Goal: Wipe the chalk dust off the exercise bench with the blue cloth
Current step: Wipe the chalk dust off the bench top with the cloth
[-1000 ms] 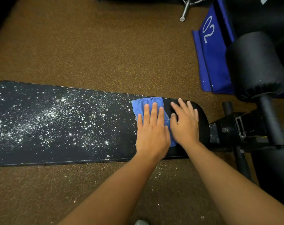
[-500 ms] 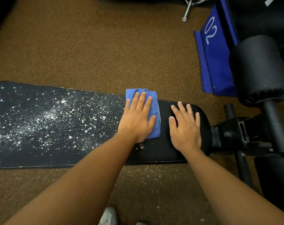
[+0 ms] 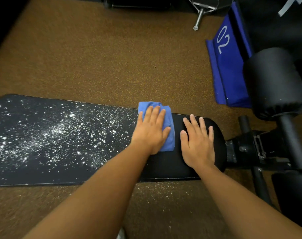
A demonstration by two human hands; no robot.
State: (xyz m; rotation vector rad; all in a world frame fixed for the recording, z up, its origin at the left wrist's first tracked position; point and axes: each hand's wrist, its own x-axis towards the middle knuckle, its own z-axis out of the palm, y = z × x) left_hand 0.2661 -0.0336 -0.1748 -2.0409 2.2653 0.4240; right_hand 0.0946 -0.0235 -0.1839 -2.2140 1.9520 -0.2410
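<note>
A long black exercise bench (image 3: 164,166) runs left to right across the view. White chalk dust (image 3: 57,135) speckles its left and middle parts; the right end looks clean. My left hand (image 3: 150,130) presses flat on the blue cloth (image 3: 169,133), which lies at the edge of the dusty area near the bench's far side. My right hand (image 3: 197,142) rests flat on the clean right end of the pad, fingers spread, holding nothing.
Brown speckled floor (image 3: 103,57) surrounds the bench, with some chalk specks fallen in front. A blue pad marked 02 (image 3: 228,66) lies at the right. A black foam roller (image 3: 274,83) and the bench's metal frame (image 3: 250,149) stand right of the pad.
My left hand has slid the blue cloth leftward along the bench, away from my right hand, and toward the far edge. The right hand stayed in place.
</note>
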